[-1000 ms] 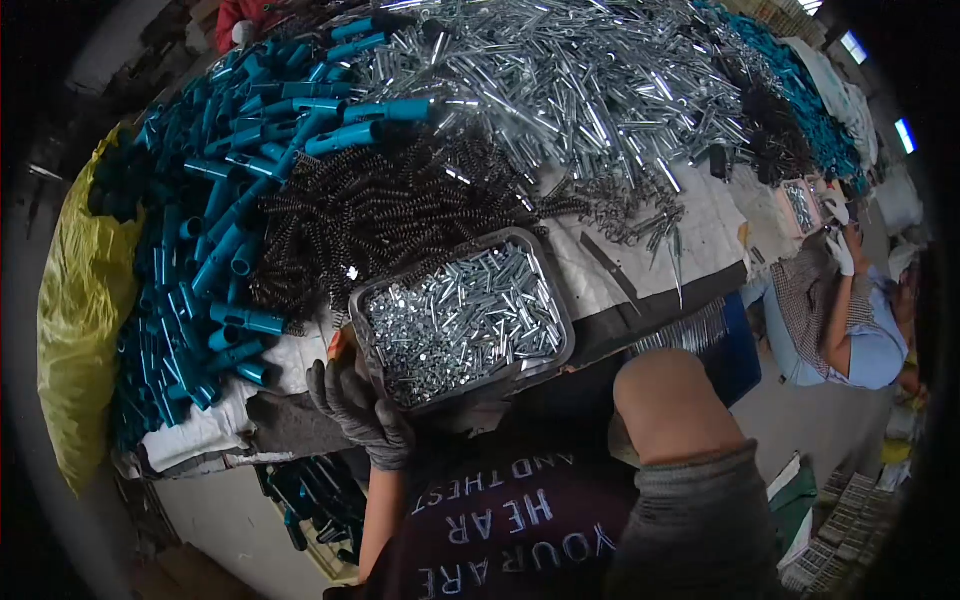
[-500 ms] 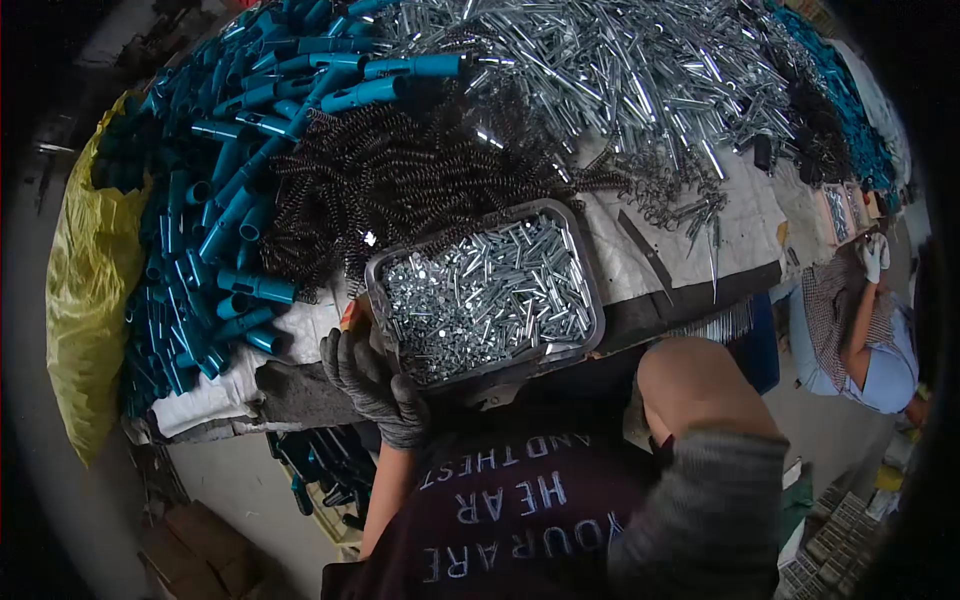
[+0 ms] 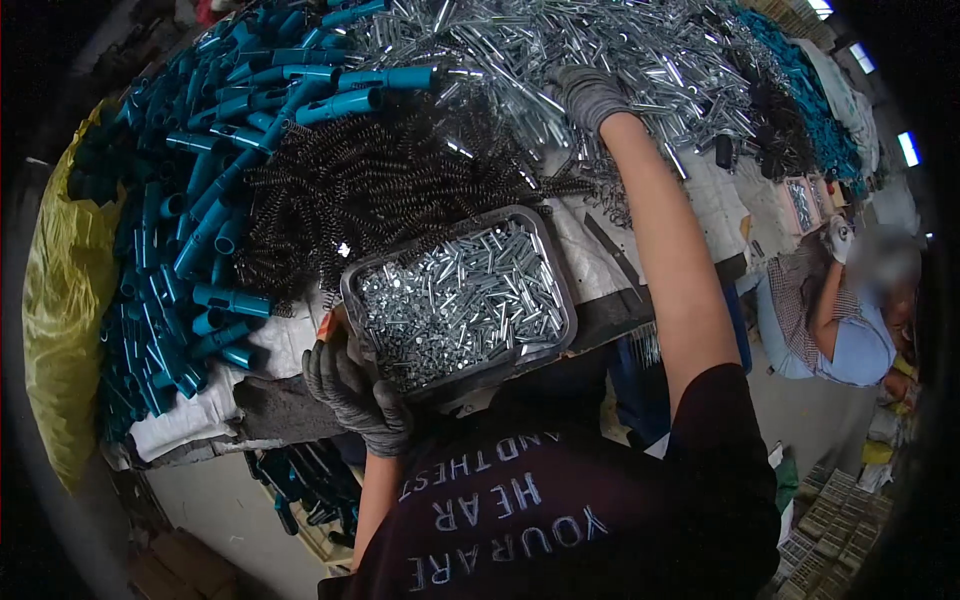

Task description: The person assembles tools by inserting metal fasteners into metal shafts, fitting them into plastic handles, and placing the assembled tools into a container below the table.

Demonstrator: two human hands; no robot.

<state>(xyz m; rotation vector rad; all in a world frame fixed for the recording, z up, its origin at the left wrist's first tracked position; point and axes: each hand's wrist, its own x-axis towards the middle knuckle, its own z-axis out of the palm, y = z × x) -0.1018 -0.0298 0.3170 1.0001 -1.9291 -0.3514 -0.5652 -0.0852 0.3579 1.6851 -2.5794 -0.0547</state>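
My left hand (image 3: 358, 402), in a dark grey knit glove, rests at the left corner of a grey plastic tray (image 3: 567, 290). Its fingers stretch upward and its thumb stands apart, with no object visible in them. Just above the fingertips is a small orange-red piece (image 3: 327, 325). Short metal pins (image 3: 480, 290) and smaller bits fill the tray. My right hand (image 3: 590, 95), also gloved, reaches over a heap of shiny metal tubes and rods (image 3: 660, 65). Its fingers extend onto the near side of the heap, their tips partly lost among the metal; I see nothing gripped.
Dark coil springs (image 3: 370, 180) lie behind the tray, with teal tubes (image 3: 225, 215) to their left. A yellow sack (image 3: 65, 300) stands at far left. A flat dark blade (image 3: 612, 250) lies right of the tray. Another person (image 3: 850, 320) works at far right.
My right arm has swung from beside my body out to the metal heap. My left hand stays by the tray's corner. The whole view has shifted slightly.
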